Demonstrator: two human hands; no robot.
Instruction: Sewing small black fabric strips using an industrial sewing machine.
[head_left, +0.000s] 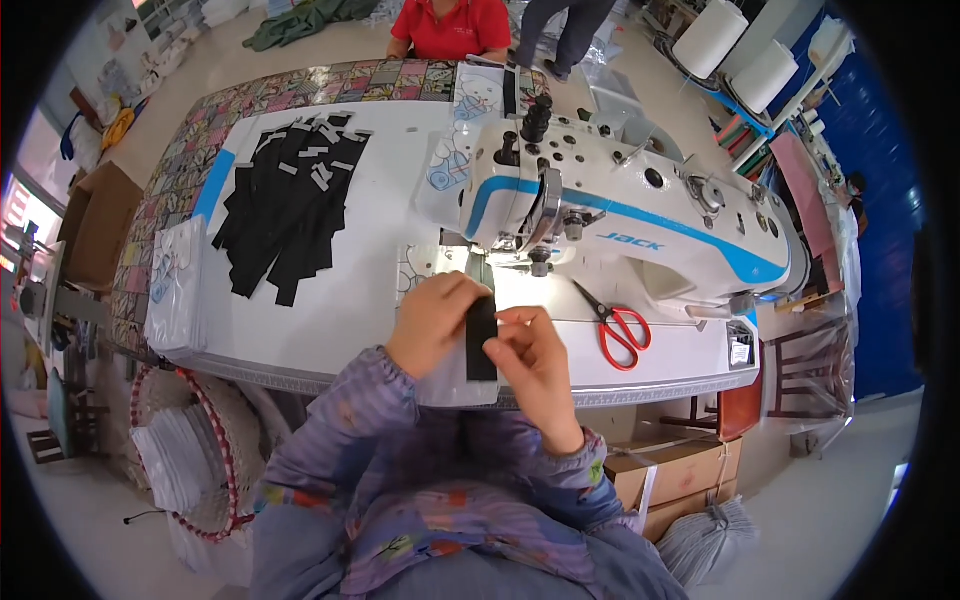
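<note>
A black fabric strip [482,345] lies lengthwise over a clear printed plastic sheet [416,268] at the front of the sewing machine [620,215]. My left hand [437,318] is closed over the strip's left edge, fingers pressing it down just before the lit needle area. With thumb and fingers, my right hand [535,362] pinches the strip's right edge. The presser foot and the strip's far end are partly hidden by the machine head and my fingers. To the right of my right hand, red-handled scissors [622,335] rest on the machine bed.
A heap of black strips [290,205] with pale ends covers the table's left part. Folded plastic sheets [178,290] hang at the left front edge. A basket [215,450] stands below left, cardboard boxes [680,475] below right. Someone in red [450,32] sits across the table.
</note>
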